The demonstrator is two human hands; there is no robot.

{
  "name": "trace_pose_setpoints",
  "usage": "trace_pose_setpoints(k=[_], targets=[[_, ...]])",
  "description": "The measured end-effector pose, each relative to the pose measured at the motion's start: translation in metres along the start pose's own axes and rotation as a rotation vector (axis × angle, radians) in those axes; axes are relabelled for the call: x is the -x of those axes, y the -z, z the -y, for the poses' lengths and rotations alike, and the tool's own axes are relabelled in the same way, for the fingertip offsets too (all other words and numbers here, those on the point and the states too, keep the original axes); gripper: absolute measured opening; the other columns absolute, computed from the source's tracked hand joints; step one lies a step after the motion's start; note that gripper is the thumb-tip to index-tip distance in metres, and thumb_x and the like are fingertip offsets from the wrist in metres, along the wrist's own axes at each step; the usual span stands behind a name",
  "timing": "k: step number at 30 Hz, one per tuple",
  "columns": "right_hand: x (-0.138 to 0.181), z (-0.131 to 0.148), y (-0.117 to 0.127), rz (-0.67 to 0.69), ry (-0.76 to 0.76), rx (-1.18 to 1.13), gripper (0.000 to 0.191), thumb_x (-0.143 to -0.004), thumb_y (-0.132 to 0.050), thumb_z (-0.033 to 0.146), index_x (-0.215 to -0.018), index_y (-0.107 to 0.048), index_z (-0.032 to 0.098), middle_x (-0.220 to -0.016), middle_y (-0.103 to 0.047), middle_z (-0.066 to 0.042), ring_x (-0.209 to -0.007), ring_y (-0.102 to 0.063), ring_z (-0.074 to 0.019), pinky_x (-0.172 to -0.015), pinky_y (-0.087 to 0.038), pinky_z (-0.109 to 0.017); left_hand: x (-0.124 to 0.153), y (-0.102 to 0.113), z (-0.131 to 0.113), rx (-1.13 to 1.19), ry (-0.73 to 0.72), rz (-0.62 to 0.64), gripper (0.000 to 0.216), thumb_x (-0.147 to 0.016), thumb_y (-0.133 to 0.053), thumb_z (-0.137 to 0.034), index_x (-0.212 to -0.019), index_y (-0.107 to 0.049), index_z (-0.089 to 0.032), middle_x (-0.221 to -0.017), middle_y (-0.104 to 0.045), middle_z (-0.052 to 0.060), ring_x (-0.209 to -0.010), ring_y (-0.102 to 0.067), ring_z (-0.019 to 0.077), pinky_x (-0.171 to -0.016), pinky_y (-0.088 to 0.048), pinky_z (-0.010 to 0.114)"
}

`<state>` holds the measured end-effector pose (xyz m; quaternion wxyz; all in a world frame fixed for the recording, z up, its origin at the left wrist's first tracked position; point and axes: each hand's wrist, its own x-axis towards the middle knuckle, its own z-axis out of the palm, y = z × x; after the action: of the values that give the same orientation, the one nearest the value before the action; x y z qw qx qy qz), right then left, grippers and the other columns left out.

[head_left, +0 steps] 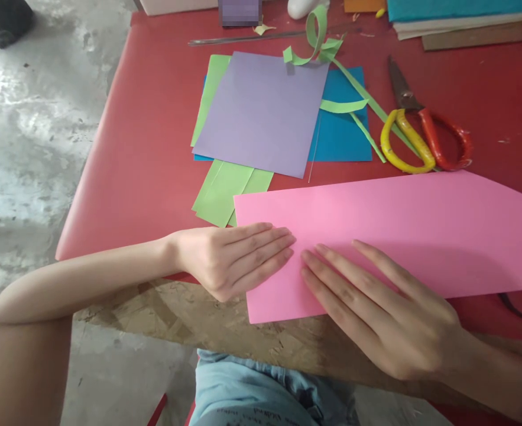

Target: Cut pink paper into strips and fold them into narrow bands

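A large pink paper sheet (398,231) lies folded across the near edge of the red table (145,148). My left hand (234,257) lies flat on its left end, fingers stretched out together and pointing right. My right hand (376,307) presses flat on the sheet's lower left part, fingers extended toward the left hand. The fingertips of both hands nearly meet. Neither hand holds anything.
Behind the pink sheet lie a purple sheet (263,112) over a blue sheet (344,118) and green paper pieces (225,192). Curled green strips (318,41) and scissors with yellow and red handles (420,133) sit at right. Stacked materials (460,23) line the far edge.
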<state>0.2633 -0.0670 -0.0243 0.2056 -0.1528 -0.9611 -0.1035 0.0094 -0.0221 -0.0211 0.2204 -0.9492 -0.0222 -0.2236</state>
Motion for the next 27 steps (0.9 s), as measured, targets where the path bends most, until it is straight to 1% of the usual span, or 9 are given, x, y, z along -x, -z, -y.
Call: trace_pose_setpoints(k=[5, 10, 15, 27], targets=[[-0.0017, -0.0012, -0.0022, -0.005, -0.009, 0.006, 0.037, -0.087, -0.036, 0.004, -0.117, -0.057, -0.005, -0.12, -0.062, -0.021, -0.113, -0.059, -0.0325, -0.096, -0.048, -0.052, 0.0009, -0.0012, -0.0004, 0.02, -0.003, 0.013, 0.031, -0.087, -0.041, -0.01, -0.102, -0.065, 0.003, -0.098, -0.073, 0.016, -0.094, -0.071, 0.023, -0.081, -0.062, 0.029], [-0.0017, -0.0005, -0.0044, -0.007, -0.015, 0.014, 0.037, -0.088, -0.035, 0.004, -0.115, -0.058, -0.004, -0.118, -0.063, -0.02, -0.111, -0.06, -0.0323, -0.096, -0.048, -0.052, 0.0012, -0.0014, -0.0003, -0.013, 0.003, 0.046, 0.032, -0.089, -0.038, -0.01, -0.104, -0.065, -0.001, -0.101, -0.073, 0.013, -0.097, -0.07, 0.02, -0.084, -0.06, 0.027], [-0.0011, -0.0006, -0.0075, -0.006, -0.021, 0.022, 0.035, -0.088, -0.037, 0.005, -0.116, -0.057, -0.005, -0.117, -0.064, -0.02, -0.11, -0.061, -0.0319, -0.096, -0.048, -0.051, 0.0007, -0.0018, 0.0003, 0.023, 0.016, 0.031, 0.032, -0.088, -0.038, -0.009, -0.103, -0.065, 0.002, -0.1, -0.073, 0.015, -0.096, -0.07, 0.022, -0.082, -0.061, 0.029], [0.0012, 0.0009, -0.0048, 0.005, -0.023, 0.026, 0.036, -0.09, -0.034, 0.005, -0.117, -0.057, -0.004, -0.118, -0.063, -0.02, -0.111, -0.06, -0.0317, -0.096, -0.047, -0.05, 0.0015, -0.0014, 0.0001, 0.07, -0.002, 0.02, 0.035, -0.087, -0.036, -0.008, -0.102, -0.065, 0.003, -0.099, -0.072, 0.016, -0.095, -0.07, 0.0233, -0.081, -0.062, 0.029]])
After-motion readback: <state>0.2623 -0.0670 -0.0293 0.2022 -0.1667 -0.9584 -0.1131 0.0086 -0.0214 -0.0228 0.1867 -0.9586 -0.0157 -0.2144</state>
